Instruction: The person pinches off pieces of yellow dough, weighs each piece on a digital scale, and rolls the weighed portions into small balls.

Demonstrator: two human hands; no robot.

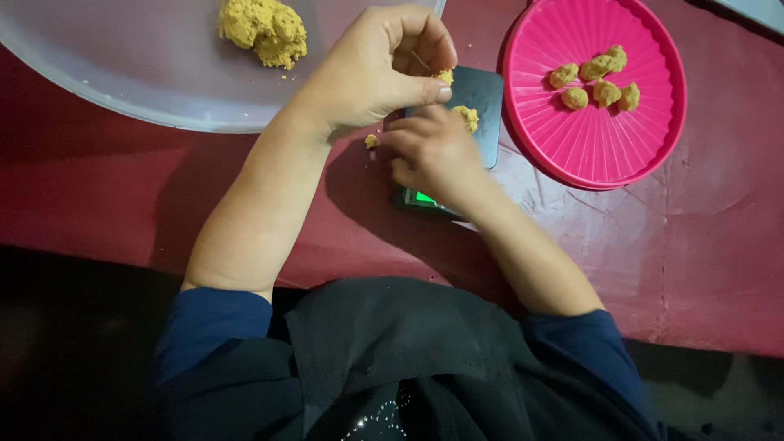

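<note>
My left hand (371, 69) is curled over a small dark scale (480, 102), its fingertips pinching a crumb of yellow dough (445, 77). Just below it, my right hand (429, 151) holds a bit of the same dough (467, 117) at its fingertips over the scale's platform. Another small crumb (371, 141) sits by my right hand's fingers. The scale's green display (425, 198) glows under my right wrist.
A large clear tray (122, 73) at the upper left carries a lump of yellow dough (265, 31). A pink ribbed plate (604, 139) at the upper right has several small dough balls (596, 80). All rest on a dark red table (719, 245).
</note>
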